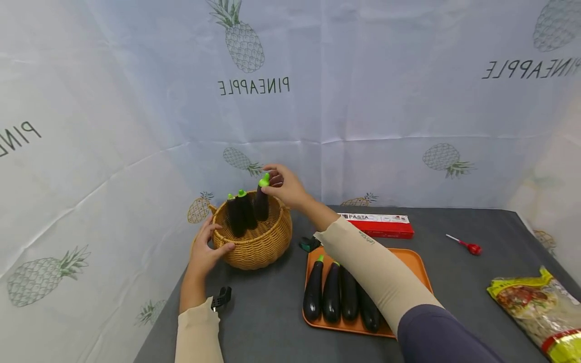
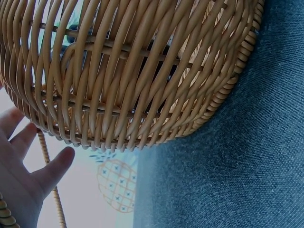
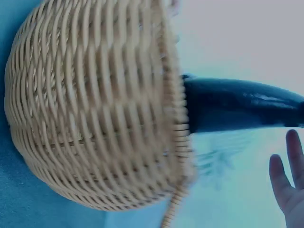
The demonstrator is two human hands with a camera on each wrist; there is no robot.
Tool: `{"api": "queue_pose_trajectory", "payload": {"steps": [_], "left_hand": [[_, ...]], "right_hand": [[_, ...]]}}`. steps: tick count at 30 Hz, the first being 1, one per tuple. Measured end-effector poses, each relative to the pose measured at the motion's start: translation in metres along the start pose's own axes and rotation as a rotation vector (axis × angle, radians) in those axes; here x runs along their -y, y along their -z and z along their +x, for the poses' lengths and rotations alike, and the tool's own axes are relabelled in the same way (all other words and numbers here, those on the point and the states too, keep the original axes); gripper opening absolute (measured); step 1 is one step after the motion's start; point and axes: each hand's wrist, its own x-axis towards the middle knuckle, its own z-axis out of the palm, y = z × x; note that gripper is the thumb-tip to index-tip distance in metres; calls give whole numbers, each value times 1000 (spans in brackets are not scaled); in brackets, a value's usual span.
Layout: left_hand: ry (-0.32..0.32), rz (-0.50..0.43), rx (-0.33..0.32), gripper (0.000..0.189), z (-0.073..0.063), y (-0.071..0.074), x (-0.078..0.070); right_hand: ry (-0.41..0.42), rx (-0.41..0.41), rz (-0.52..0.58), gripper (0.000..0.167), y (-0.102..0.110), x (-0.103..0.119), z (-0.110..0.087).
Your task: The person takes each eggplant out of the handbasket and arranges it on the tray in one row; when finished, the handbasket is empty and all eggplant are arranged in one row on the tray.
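A round wicker basket (image 1: 258, 252) holds dark eggplants (image 1: 236, 217) with green stem ends, standing in it side by side. My right hand (image 1: 288, 189) is over the basket's far right rim, thumb and fingers at the green top of another eggplant (image 1: 261, 204), which it pinches. That eggplant (image 3: 228, 105) sticks up above the rim in the right wrist view, its lower part inside the basket. My left hand (image 1: 204, 252) touches the basket's left rim with extended fingers; in the left wrist view its thumb (image 2: 57, 166) is spread beside the wickerwork (image 2: 128, 71).
Several more eggplants (image 1: 331, 292) lie on an orange tray (image 1: 415, 257), partly under my right forearm. Behind it is a red-and-white pasta box (image 1: 381, 229). A red lollipop (image 1: 474, 249) and a yellow food bag (image 1: 540, 307) lie at the right. Printed cloth (image 1: 363, 101) hangs behind the table.
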Motion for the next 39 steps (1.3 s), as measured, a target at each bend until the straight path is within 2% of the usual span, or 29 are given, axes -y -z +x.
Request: {"api": "queue_pose_trajectory", "payload": {"steps": [4, 9, 12, 16, 22, 30, 36, 39], "left_hand": [[4, 4, -5, 56, 0, 0, -1], [5, 8, -2, 55, 1, 0, -2], [4, 15, 4, 55, 1, 1, -1], [11, 18, 9, 55, 1, 1, -1], [35, 14, 28, 54, 0, 0, -3], [18, 11, 24, 56, -1, -1, -1], [19, 23, 22, 58, 2, 0, -1], [27, 16, 24, 59, 1, -1, -3]], "right_hand": [[77, -77, 113, 48, 20, 17, -20], [136, -169, 152, 44, 47, 31, -48], [135, -208, 158, 43, 63, 32, -65], [73, -235, 123, 44, 86, 22, -94], [-36, -263, 25, 47, 117, -8, -140], [-113, -341, -83, 46, 155, -33, -201], [-176, -400, -132, 46, 174, -48, -243], [-233, -429, -182, 47, 179, -58, -262]]}}
